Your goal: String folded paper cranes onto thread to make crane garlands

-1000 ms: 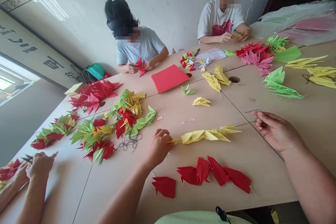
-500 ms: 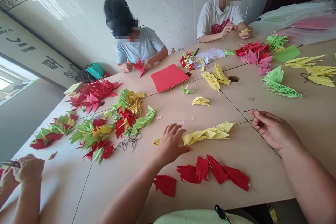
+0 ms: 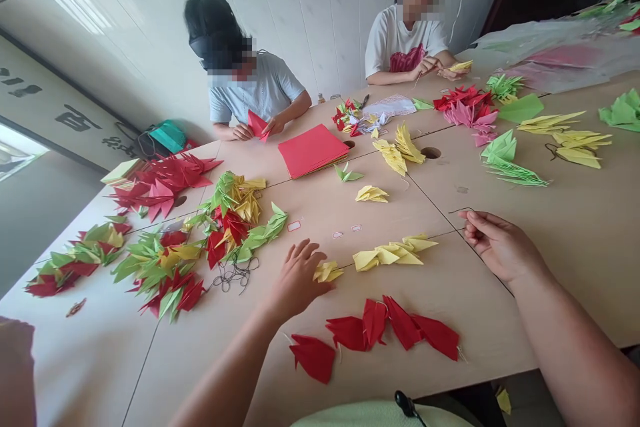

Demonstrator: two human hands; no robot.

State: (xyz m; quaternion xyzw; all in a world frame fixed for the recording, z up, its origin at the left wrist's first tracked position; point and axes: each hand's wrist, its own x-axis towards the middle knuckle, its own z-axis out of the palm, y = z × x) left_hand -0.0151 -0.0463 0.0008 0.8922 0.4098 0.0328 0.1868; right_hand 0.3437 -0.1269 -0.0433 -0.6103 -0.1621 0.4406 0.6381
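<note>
My left hand (image 3: 299, 283) hovers over or rests on the table with its fingers spread. Just beside its fingertips lies a small yellow folded-paper piece (image 3: 327, 271). To the right of that is a row of overlapping yellow paper pieces (image 3: 393, 254). Nearer to me, several red folded pieces (image 3: 395, 327) lie joined by pale thread, and a single red piece (image 3: 313, 357) sits left of them. My right hand (image 3: 500, 245) is closed in a pinch above the table at the right, on a thin dark thread (image 3: 459, 211) whose short end sticks out leftward.
Piles of green, red and yellow folded paper (image 3: 170, 260) cover the left side, with a tangled black thread (image 3: 235, 275) beside them. Red paper sheets (image 3: 314, 150) lie stacked farther back. Two people (image 3: 260, 90) work across the table. Part of another person's arm (image 3: 16, 370) shows at lower left.
My left hand has moved left off the yellow row, uncovering the small yellow piece. The view has turned slightly right. My right hand keeps its pinch. The hands at lower left have gone from sight.
</note>
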